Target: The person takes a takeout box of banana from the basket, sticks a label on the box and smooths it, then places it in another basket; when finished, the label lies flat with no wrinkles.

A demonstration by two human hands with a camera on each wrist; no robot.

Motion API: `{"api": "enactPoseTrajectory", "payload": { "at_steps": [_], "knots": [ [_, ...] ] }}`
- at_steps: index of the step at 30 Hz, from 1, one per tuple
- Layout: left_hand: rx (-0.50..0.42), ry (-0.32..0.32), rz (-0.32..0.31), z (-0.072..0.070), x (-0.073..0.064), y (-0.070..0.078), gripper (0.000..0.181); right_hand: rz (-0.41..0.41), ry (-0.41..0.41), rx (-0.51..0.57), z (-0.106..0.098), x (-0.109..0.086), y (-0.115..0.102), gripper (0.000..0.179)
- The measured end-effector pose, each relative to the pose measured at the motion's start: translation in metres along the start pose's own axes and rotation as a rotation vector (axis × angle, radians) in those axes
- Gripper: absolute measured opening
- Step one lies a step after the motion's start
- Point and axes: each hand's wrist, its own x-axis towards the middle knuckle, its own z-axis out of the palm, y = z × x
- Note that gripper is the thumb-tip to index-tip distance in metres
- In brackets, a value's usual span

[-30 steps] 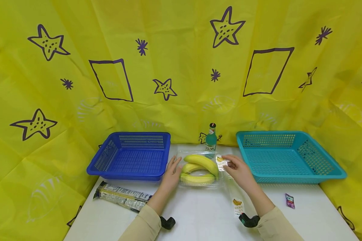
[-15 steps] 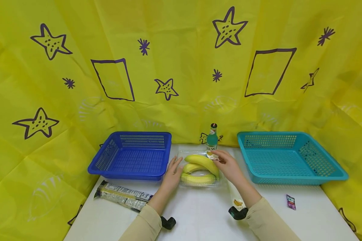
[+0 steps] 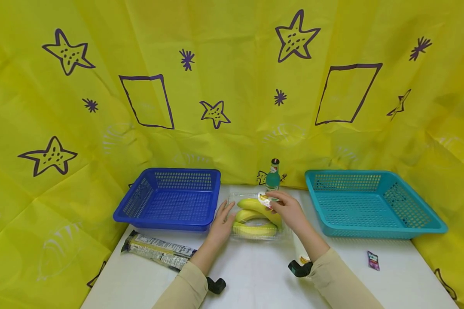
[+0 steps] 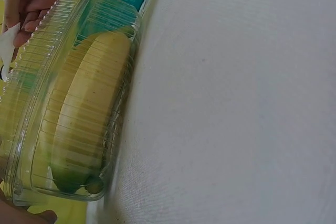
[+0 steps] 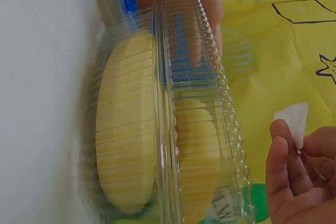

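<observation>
A clear plastic clamshell box [image 3: 236, 197] with several bananas [image 3: 255, 231] inside rests on the white table, its lid closed. My left hand [image 3: 218, 224] lies against the box's left end, fingers extended along it. Between thumb and fingertips, my right hand [image 3: 289, 210] pinches a white sticker [image 3: 264, 199] with a banana picture. The sticker overlaps the back right part of the lid in the head view. From the right wrist, the sticker's plain white back [image 5: 294, 121] shows, held apart from the lid. Under the right forearm lies a pale strip [image 3: 300, 246] bearing another banana sticker, partly hidden.
A blue basket [image 3: 166, 225] stands at the left and a teal basket [image 3: 371, 229] at the right. Behind the box is a green bottle [image 3: 273, 177]. Long printed packages [image 3: 158, 251] lie front left, a small purple packet [image 3: 373, 260] front right. A yellow curtain hangs behind.
My right hand has carried the sticker leftward from beside the box's right edge to over the back of the lid. The left hand has stayed at the box's left end.
</observation>
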Motion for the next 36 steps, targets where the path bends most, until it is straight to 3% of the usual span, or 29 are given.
{"api": "enactPoseTrajectory", "payload": {
  "at_steps": [16, 23, 36],
  "knots": [
    [0.026, 0.013, 0.003, 0.0, 0.001, -0.001, 0.042, 0.122, -0.019, -0.164, 0.027, 0.015, 0.003, 0.041],
    [0.019, 0.013, 0.004, 0.001, 0.001, 0.0, 0.041, 0.094, 0.005, -0.214, 0.034, 0.013, 0.005, 0.041],
    [-0.01, 0.015, -0.003, 0.001, 0.0, -0.002, 0.04, 0.119, 0.007, -0.188, 0.043, 0.017, 0.006, 0.04]
  ]
}}
